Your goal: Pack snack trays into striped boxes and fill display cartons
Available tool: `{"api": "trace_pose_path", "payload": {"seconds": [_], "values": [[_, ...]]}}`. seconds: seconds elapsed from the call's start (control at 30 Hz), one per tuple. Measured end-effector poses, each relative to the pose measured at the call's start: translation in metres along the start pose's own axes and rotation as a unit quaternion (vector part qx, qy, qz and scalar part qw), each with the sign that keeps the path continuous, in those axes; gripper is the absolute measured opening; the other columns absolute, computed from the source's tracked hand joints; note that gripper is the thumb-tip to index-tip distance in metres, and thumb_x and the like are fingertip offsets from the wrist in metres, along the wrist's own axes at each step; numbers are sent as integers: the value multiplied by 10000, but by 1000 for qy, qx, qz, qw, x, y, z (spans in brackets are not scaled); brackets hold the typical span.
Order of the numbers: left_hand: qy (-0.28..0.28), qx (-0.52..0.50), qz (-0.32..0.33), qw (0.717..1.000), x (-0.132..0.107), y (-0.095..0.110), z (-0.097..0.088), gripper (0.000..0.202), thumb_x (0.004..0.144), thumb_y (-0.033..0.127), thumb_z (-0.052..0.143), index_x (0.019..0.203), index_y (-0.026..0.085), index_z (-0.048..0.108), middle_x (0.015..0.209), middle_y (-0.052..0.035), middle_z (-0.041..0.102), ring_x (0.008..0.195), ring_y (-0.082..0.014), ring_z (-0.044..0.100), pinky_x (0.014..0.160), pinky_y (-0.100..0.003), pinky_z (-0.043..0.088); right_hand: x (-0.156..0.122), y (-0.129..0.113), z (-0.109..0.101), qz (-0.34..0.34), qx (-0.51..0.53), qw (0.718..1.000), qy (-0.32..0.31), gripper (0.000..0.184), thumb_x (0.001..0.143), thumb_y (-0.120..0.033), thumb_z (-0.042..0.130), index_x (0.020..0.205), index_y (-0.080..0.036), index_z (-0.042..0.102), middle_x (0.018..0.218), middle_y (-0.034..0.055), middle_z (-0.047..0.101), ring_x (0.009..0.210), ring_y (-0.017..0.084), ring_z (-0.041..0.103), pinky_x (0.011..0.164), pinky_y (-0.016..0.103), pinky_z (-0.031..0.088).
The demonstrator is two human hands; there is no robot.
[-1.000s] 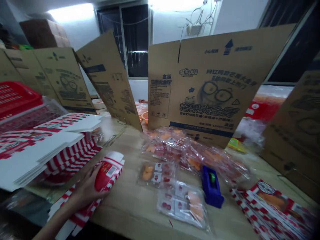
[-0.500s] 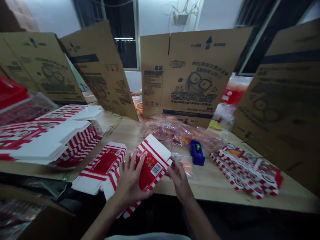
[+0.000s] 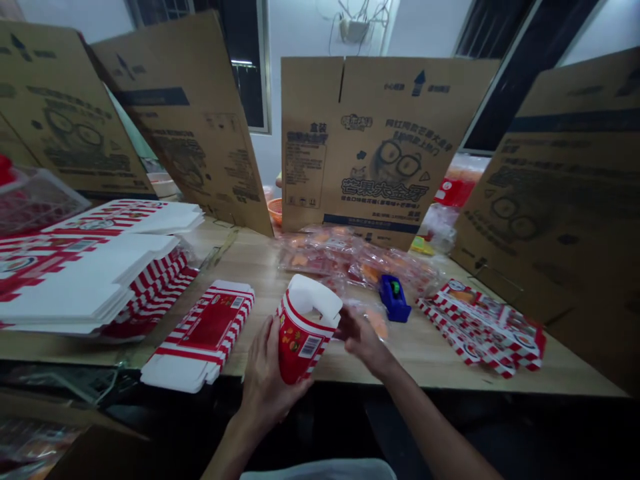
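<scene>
In my left hand (image 3: 270,370) is a red-and-white striped paperboard box (image 3: 303,340), with fingers and thumb wrapped round its lower left. The box is bowed into a rounded shape, tilted, its top gaping between white flaps. My right hand (image 3: 363,340) is closed at the box's upper right edge; its fingertips are partly hidden behind the flap. To the left of my left hand, a flat folded stack of matching boxes (image 3: 210,327) lies on the table. Beyond my right hand are a clear packet with orange contents (image 3: 376,321) and a blue tape dispenser (image 3: 394,299).
Unfolded printed boxes (image 3: 100,280) are piled at the left of the wooden table (image 3: 235,257). Clear packets (image 3: 325,250) lie before an upright cardboard carton (image 3: 375,147). Flat checked red-and-white boxes (image 3: 487,327) lie at the right, by another carton (image 3: 565,207).
The box in my left hand has gone from flat to bowed open at the top. It has come away from the stack on the left. My right hand stays at its right edge.
</scene>
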State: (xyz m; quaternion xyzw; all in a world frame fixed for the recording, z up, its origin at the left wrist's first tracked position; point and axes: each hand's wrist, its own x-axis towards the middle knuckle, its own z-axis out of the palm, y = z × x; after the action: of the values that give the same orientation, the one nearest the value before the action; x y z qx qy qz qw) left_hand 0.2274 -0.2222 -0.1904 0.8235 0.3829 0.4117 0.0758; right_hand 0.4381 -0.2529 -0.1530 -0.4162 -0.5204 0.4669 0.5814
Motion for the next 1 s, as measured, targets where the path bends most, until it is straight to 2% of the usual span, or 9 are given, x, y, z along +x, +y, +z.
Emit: {"api": "trace_pose_path", "payload": {"seconds": [0.1,0.27,0.37,0.43,0.5,0.57,0.67,0.77,1.0], "values": [[12,-36,-15,999,5,5,12,1171,576,329,802,1500,168,99,1466,-217,334,1332,-395,359,1050,-557,381,-7,8,13,32,15,998,-60,634,651,-407,826,1210,-221,592,1188,85,656,1094,257,618,956,410,488],[-14,-167,-137,976,13,7,27,1101,588,340,811,1484,194,188,1422,-200,404,1255,-381,462,1003,-567,427,-8,27,1,52,13,998,21,354,725,-390,771,1008,-194,689,998,60,733,917,245,685,867,392,531],[-53,-356,-269,893,23,5,34,1074,623,310,793,1490,193,171,1272,-149,571,1081,-284,614,931,-455,512,-4,37,-22,65,-28,994,79,323,679,-410,798,900,-186,724,901,58,748,819,251,693,762,379,558],[-79,-463,-335,817,31,5,40,919,623,304,802,1414,152,360,1111,-119,673,991,-267,658,892,-418,535,-2,44,-36,78,-28,992,99,325,681,-418,794,903,-188,733,921,65,750,820,260,693,766,399,560],[-102,-521,-389,753,39,6,46,595,641,334,800,1158,106,611,935,-105,728,874,-273,689,815,-410,558,1,51,-45,97,-13,989,110,313,679,-416,795,892,-193,737,926,67,752,814,263,695,777,415,559],[-107,-530,-423,728,46,6,50,373,675,387,777,894,96,698,792,-86,735,744,-263,695,721,-393,568,4,57,-51,113,-2,987,118,293,675,-410,799,871,-200,739,915,63,755,801,260,697,778,416,558],[-97,-501,-408,757,52,4,52,329,704,417,749,842,123,707,781,-58,730,731,-232,684,693,-335,553,10,62,-58,123,14,984,126,275,668,-393,804,862,-209,740,911,56,756,796,255,699,777,409,557],[-160,-460,-368,792,43,-3,52,317,695,410,752,846,137,702,792,-44,719,737,-204,663,660,-273,529,18,66,-63,111,41,982,147,273,677,-368,800,888,-207,737,897,48,757,772,245,699,768,406,555],[-203,-410,-363,812,6,-24,49,310,793,433,651,786,126,690,758,-55,714,688,-195,646,628,-265,519,24,80,-47,140,59,977,148,287,658,-352,808,877,-186,724,933,59,753,803,244,697,772,390,549]]}}
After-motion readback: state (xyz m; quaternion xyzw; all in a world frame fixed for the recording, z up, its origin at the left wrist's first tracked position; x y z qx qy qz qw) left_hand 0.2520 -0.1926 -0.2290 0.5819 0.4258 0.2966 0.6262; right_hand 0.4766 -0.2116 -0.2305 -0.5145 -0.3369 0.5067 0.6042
